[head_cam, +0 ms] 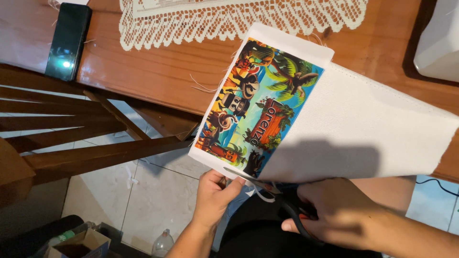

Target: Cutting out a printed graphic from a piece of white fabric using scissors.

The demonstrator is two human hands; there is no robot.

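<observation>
A piece of white fabric with a colourful cartoon print hangs over the front edge of a wooden table. My left hand pinches the fabric's lower left corner between thumb and fingers. My right hand grips black-handled scissors. Their blades point left and lie along the fabric's bottom edge, just below the print. A thin white strip curls down beside the blades.
A white lace runner lies at the back of the table. A dark phone rests at the far left and a white object at the far right. A wooden chair stands left; a cardboard box and plastic bottle sit on the tiled floor.
</observation>
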